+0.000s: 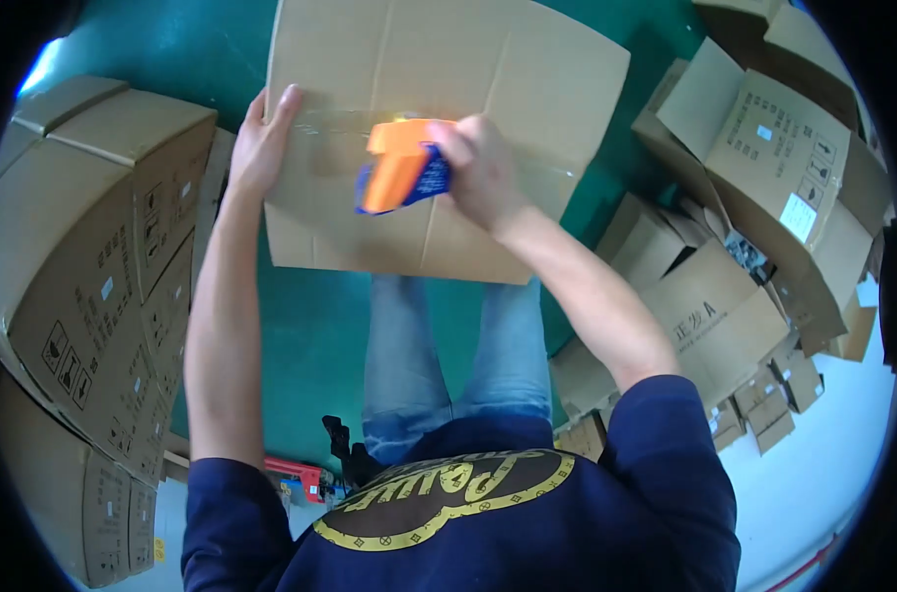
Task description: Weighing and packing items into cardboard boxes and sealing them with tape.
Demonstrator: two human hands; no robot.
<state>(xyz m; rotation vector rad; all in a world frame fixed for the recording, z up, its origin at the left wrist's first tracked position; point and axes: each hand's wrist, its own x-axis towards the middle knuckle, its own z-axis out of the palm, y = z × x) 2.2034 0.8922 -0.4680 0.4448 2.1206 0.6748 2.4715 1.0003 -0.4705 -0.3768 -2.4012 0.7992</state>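
Observation:
A large brown cardboard carton [448, 69] is in front of me, above my legs, with a seam running across its face. Whether it is folded flat or built up, I cannot tell. Shiny clear tape shows along the seam near the left edge. My left hand [258, 148] grips that left edge, its thumb on the near face and the other fingers mostly hidden. In my right hand [480, 170] is an orange and blue tape dispenser [397, 170], held over the seam near the middle of the carton. The hand is slightly blurred.
Large closed cartons [83, 257] are stacked close on my left. To the right, open cartons [774, 148] with raised flaps stand piled beside a tilted carton [710, 316] and several small boxes [764, 400]. A red object [296, 474] lies low behind my left side. The floor [310, 335] is green.

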